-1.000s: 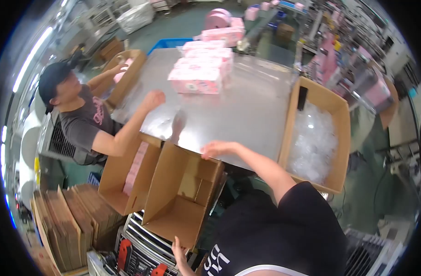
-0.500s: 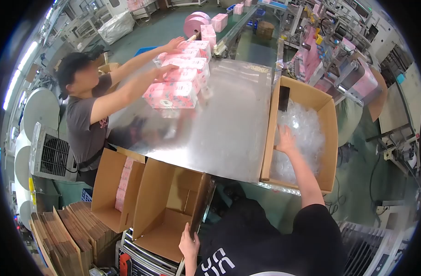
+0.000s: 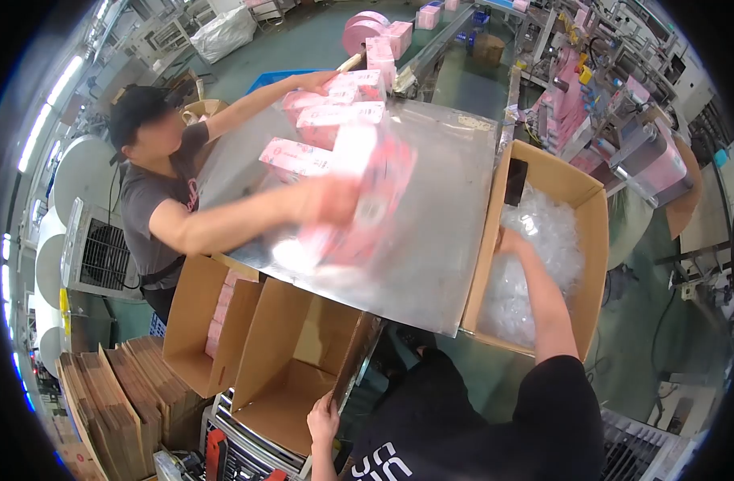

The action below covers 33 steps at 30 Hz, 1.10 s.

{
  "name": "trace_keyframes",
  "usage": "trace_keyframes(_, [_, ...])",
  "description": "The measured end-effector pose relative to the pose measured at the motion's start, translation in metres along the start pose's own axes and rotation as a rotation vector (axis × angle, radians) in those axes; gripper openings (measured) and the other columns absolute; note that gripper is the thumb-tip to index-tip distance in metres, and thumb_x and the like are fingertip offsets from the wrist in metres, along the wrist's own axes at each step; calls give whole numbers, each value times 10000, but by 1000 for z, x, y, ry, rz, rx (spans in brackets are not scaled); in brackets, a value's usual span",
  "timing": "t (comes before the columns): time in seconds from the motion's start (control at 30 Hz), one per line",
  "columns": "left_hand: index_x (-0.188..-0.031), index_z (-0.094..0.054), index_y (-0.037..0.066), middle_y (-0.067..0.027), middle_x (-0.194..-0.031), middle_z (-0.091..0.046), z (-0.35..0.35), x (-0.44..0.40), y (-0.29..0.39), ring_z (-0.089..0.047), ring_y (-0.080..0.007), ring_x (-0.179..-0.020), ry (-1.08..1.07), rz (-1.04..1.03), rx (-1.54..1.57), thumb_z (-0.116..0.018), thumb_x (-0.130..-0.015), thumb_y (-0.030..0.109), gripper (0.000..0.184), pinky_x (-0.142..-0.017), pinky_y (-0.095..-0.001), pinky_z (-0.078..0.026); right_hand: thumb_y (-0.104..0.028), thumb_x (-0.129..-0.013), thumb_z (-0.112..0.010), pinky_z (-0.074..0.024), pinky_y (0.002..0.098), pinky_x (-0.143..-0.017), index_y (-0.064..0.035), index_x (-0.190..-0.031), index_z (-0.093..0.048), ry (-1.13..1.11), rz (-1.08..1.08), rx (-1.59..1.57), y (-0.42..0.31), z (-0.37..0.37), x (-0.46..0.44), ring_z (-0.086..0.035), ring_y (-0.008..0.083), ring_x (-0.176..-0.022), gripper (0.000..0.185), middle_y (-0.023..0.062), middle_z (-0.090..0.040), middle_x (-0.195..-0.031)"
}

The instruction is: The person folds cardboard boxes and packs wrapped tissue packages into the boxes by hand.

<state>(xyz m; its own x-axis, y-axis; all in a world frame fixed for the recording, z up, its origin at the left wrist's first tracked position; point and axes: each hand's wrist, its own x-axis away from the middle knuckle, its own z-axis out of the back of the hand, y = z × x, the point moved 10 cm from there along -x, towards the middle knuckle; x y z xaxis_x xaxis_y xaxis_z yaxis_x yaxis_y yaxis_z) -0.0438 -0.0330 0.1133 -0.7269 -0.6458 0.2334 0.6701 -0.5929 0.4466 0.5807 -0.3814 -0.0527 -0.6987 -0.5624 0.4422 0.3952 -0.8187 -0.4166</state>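
My left hand (image 3: 324, 418) pinches the lower right edge of an empty cardboard box (image 3: 296, 385) at bottom centre. Inside the large carton (image 3: 598, 248) on the right, my right hand (image 3: 509, 240) reaches among crumpled clear plastic bags (image 3: 543, 256); its fingertips are hidden there. Across the metal table (image 3: 439, 216), a co-worker (image 3: 155, 176) swings a motion-blurred pink-and-white pack (image 3: 371, 200) over the surface, the other hand resting by a row of similar packs (image 3: 339, 116).
Left of the empty box stands another carton (image 3: 192, 321) with pink packs inside. Flattened cardboard (image 3: 127, 393) is stacked at the lower left. Metal rollers (image 3: 251, 437) run under the boxes. Machinery (image 3: 615, 120) stands at the upper right.
My right hand has gone from the table edge into the carton of plastic bags. My left hand has closed on the box edge. The co-worker has moved a pack off the row towards me.
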Motion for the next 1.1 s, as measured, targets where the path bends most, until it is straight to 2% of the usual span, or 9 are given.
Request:
trace_keyframes(0.03, [-1127, -681, 116, -165, -1019, -699, -3, 1, -1, -677, -348, -912, 9, -11, 20, -600, -899, 165, 246, -794, -424, -547, -298, -626, -792, -486, 408, -992, -111, -1438, -425, 4, -2, 10, -11, 10, 19, -561, 354, -1210, 911, 226, -579, -1307])
trace_keyframes(0.1, [-1130, -681, 113, -166, -1028, -698, -9, 6, -2, -678, -345, -919, 15, -23, 49, -600, -901, 165, 248, -800, -422, -546, -243, -622, -748, -489, 405, -974, -70, -1388, -482, -307, 91, 96, -40, -15, 67, -577, 351, -1185, 829, 245, -601, -1265])
trace_keyframes(0.3, [-1141, -688, 109, -171, -1014, -701, -17, 19, 7, -683, -340, -904, 41, -48, 123, -608, -899, 139, 257, -796, -411, -550, -207, -641, -727, -475, 384, -990, -46, -1347, -532, -134, 54, 46, -61, -14, 167, -594, 335, -1167, 749, 244, -616, -1238])
trace_keyframes(0.47, [-1169, -686, 116, -176, -977, -704, -21, 15, -7, -690, -339, -862, 62, -34, 152, -616, -891, 142, 288, -776, -413, -550, -183, -741, -767, -457, 384, -1016, -24, -1302, -571, 119, -172, -358, -62, 23, 232, -584, 278, -1198, 615, 172, -633, -1250])
trace_keyframes(0.6, [-1189, -679, 134, -173, -974, -703, -27, 9, -17, -690, -339, -859, 2, -28, 121, -619, -888, 158, 308, -769, -412, -549, -207, -805, -753, -468, 372, -986, -56, -1247, -633, 260, -110, -321, -63, 28, 250, -613, 280, -1144, 483, 177, -656, -1212])
trace_keyframes(0.7, [-1215, -667, 159, -176, -962, -700, -36, 7, -27, -689, -339, -850, -105, 28, 154, -622, -886, 171, 332, -760, -411, -548, -208, -841, -737, -478, 338, -963, -81, -1216, -662, 283, -239, -662, -52, 21, 257, -630, 251, -1104, 403, 134, -681, -1163])
trace_keyframes(0.8, [-1239, -654, 178, -178, -937, -698, -31, 5, -23, -686, -337, -855, -153, 15, 198, -620, -890, 198, 352, -764, -416, -545, -253, -873, -726, -521, 328, -871, -102, -1197, -677, 449, -108, -377, -55, 38, 261, -641, 215, -1045, 361, 86, -699, -1068])
trace_keyframes(0.87, [-1259, -643, 194, -190, -917, -693, -18, 8, -20, -688, -328, -867, -214, 88, 198, -611, -900, 226, 362, -780, -414, -540, -302, -888, -716, -560, 326, -718, -99, -1197, -672, 404, -310, -852, -41, 27, 265, -672, 186, -903, 372, 78, -698, -995])
trace_keyframes(1.1, [-1286, -626, 223, -161, -992, -714, -47, 4, -42, -693, -297, -944, -298, 179, 350, -646, -876, 342, 427, -861, -369, -529, -284, -894, -704, -561, 315, -560, -46, -1196, -633, 390, -571, -700, -43, 31, 271, -679, 181, -675, 390, 97, -701, -945])
